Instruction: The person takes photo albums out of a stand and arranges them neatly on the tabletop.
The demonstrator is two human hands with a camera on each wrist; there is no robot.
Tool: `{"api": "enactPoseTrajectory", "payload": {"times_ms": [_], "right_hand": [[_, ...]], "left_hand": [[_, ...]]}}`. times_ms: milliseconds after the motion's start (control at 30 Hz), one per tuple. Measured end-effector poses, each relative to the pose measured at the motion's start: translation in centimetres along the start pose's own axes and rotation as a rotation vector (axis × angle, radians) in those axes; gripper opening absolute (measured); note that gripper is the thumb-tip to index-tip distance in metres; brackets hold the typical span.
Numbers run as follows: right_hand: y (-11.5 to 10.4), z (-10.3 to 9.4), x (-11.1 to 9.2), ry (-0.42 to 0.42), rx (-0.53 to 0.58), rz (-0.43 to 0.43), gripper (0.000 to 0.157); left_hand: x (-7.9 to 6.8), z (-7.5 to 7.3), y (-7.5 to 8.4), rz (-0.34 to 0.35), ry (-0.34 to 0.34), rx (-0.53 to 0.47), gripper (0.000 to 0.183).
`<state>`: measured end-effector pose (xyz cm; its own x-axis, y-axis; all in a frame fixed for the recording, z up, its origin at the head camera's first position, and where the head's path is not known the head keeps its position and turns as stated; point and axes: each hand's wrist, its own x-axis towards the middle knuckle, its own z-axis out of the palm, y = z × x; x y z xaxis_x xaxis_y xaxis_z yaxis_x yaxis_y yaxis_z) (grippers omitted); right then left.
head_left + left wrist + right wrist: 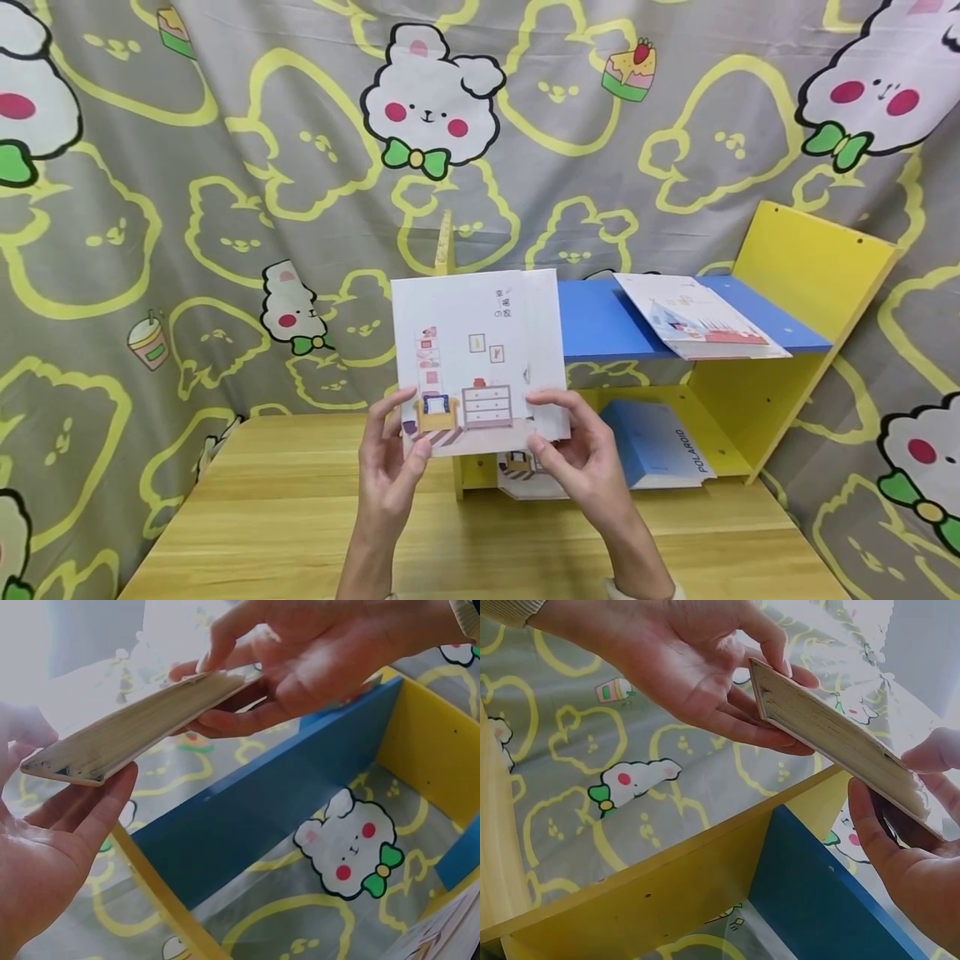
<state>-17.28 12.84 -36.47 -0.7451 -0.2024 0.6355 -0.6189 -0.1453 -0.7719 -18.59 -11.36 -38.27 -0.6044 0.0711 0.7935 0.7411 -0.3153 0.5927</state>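
Note:
A white book (453, 358) with a drawing of an armchair and a chest of drawers on its cover is held up in front of the shelf in the head view. My left hand (386, 479) grips its lower left corner, thumb on the cover. At the lower right corner, my right hand (588, 462) holds it the same way. Both wrist views show the book's page edges (127, 731) between the two hands. Partly hidden below it, another printed white book (525, 490) stands low at the shelf's front.
A yellow and blue shelf unit (810, 267) stands on the wooden table (277, 517). Across its blue board (592, 321) lies a white illustrated book (693, 317), jutting past the front edge. A blue book marked POLAROID (660, 442) sits in the lower compartment. Patterned curtain (300, 167) hangs behind.

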Motion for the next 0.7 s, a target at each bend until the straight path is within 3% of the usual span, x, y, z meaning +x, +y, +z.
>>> {"api": "enactPoseTrajectory", "payload": {"times_ms": [700], "right_hand": [[0.3,1.2,0.7,-0.026,0.020,-0.005,0.041]], "left_hand": [[0.3,-1.2,0.4,0.041,-0.020,-0.092,0.064]]}}
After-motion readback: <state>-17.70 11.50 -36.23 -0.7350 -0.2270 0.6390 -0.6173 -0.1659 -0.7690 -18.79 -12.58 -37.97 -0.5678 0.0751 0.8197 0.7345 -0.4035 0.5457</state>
